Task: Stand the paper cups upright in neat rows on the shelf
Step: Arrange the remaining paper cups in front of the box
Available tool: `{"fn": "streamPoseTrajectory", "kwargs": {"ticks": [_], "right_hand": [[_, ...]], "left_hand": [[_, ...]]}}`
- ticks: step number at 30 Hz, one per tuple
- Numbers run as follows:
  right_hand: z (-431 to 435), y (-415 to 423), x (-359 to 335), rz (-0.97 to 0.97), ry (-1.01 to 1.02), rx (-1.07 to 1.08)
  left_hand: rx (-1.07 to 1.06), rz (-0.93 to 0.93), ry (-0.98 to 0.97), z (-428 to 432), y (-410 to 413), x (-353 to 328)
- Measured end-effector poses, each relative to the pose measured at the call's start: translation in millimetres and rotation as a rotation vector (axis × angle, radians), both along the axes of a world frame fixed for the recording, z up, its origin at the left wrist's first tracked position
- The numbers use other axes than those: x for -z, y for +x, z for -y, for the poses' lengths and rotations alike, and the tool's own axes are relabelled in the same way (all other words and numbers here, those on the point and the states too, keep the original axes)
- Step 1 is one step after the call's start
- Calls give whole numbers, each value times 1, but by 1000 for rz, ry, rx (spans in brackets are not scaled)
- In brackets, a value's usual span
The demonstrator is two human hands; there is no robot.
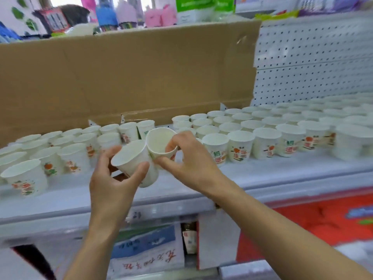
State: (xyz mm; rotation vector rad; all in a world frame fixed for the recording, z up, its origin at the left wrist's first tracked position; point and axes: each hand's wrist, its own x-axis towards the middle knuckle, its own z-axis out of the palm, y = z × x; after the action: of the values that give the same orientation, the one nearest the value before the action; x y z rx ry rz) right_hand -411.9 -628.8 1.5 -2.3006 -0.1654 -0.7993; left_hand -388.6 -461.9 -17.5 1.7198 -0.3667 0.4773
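Above the white shelf my left hand grips a white paper cup round its side, mouth tilted toward me. My right hand pinches the rim of a second paper cup, fingers inside it, thumb outside; this cup touches the first one. Rows of upright printed cups fill the shelf to the right. More upright cups stand on the left. Between the two groups, under my hands, the shelf is bare.
A large brown cardboard sheet leans against the white pegboard back wall. Coloured goods stand on the shelf above. Below the shelf edge are boxes and a red package.
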Motion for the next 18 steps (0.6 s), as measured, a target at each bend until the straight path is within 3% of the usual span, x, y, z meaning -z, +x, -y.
{"fn": "streamPoseTrajectory", "kwargs": {"ticks": [4, 10, 18], "right_hand": [[85, -64, -1, 18, 5, 114], [215, -141, -6, -148, -56, 332], [295, -162, 1, -338, -180, 416]], "left_hand": [[169, 15, -2, 81, -39, 0], [333, 15, 112, 197, -73, 3], [272, 52, 274, 294, -78, 10]]}}
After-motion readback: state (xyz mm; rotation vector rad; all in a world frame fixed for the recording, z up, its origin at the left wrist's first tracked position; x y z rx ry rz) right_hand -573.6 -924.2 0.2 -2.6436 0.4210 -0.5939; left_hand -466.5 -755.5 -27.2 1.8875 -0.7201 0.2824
